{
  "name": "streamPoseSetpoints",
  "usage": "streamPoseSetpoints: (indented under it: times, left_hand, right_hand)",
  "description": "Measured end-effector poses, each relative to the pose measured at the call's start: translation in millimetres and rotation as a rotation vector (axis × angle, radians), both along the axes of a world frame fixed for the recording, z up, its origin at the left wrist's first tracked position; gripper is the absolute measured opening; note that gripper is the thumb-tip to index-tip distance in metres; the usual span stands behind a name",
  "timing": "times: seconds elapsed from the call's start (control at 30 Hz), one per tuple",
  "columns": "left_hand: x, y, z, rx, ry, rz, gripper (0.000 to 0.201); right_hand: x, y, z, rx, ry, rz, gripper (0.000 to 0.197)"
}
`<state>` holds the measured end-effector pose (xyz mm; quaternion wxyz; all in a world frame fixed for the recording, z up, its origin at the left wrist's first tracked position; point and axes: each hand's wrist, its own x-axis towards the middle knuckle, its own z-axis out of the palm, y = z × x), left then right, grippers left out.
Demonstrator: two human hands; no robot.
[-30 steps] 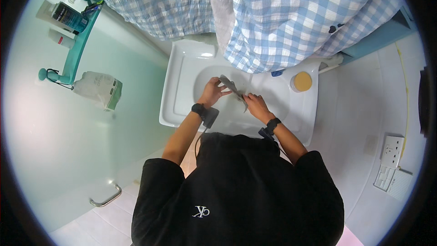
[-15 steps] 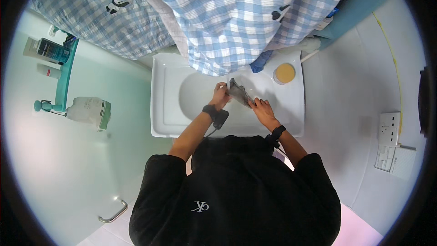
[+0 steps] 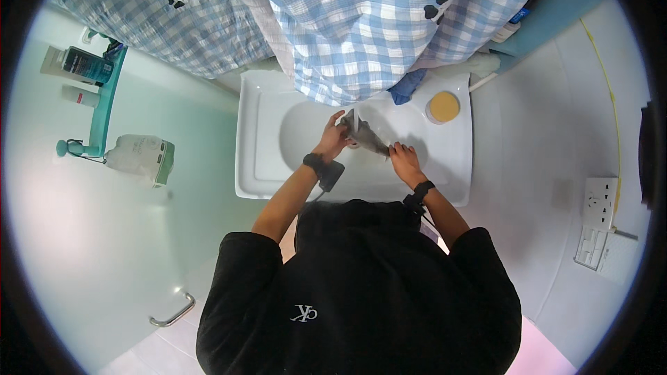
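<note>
Over the white washbasin (image 3: 258,146), a limp grey sock-like cloth (image 3: 369,139) is stretched slantwise between both hands. My left hand (image 3: 333,139) is closed on its upper left end, with part of the fingers hidden by the cloth. My right hand (image 3: 405,161) pinches the lower right end between thumb and fingers. A dark band with a small box sits on my left wrist, and another dark band is on my right. Right of the cloth stands a round container with a yellow top (image 3: 443,107), on the basin's rim.
Blue-and-white checked fabric (image 3: 354,21) hangs over the basin's far edge. A crumpled blue cloth (image 3: 406,87) lies beside it. On the left wall, a teal shelf (image 3: 105,111) holds bottles, and a bag of tissues (image 3: 142,157) hangs there. A socket (image 3: 600,203) is on the right wall.
My left hand has shifted slightly away from the right hand, and the grey cloth looks more drawn out between them. The whole view has moved a little.
</note>
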<state>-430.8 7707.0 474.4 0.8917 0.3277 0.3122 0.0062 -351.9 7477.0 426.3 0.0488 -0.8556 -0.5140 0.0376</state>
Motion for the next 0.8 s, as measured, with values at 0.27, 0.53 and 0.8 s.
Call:
streamPoseSetpoints:
  times: [0.27, 0.53, 0.8]
  left_hand:
    - [0, 5, 31, 0.034, -0.074, 0.041, 0.044]
    - [-5, 1, 22, 0.24, -0.058, -0.06, 0.049]
    - [-12, -5, -11, 0.154, 0.099, 0.019, 0.046]
  right_hand:
    - [-6, 37, -3, -0.009, 0.282, -0.102, 0.02]
    - [-5, 46, -13, -0.099, 0.412, -0.11, 0.028]
    - [4, -2, 18, -0.139, 0.281, -0.155, 0.044]
